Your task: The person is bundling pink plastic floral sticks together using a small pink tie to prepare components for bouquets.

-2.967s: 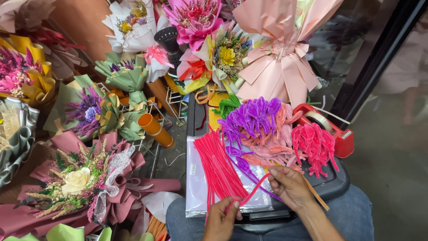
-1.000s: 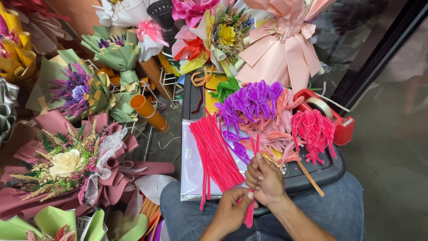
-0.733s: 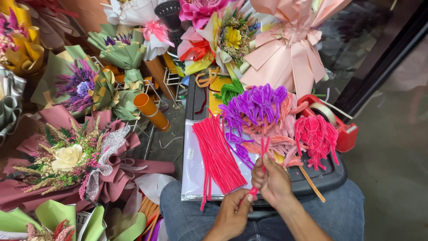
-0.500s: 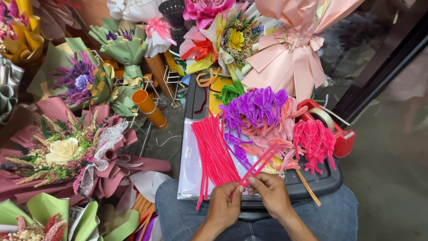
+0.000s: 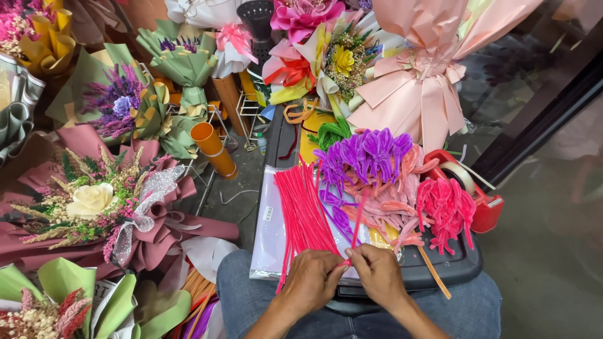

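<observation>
Both our hands meet over the dark tray (image 5: 461, 267) on our lap: left hand (image 5: 312, 280) and right hand (image 5: 377, 274) pinch one pink pipe cleaner (image 5: 359, 221), fingers pressed together. We judge we're bending it; next comes a firm twist.

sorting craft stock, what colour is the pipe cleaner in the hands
Pink-red, like the bundle beside it. The pipe cleaner shows best in the head view.

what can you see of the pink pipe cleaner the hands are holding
The pink pipe cleaner is one thin, fuzzy, hot-pink stem. Its lower end is pinched between the left hand and the right hand, just over the near edge of the dark tray. From there it rises tilted away from the person, crossing the pale pink and purple bent pieces. Its far end is lost among them.
</observation>
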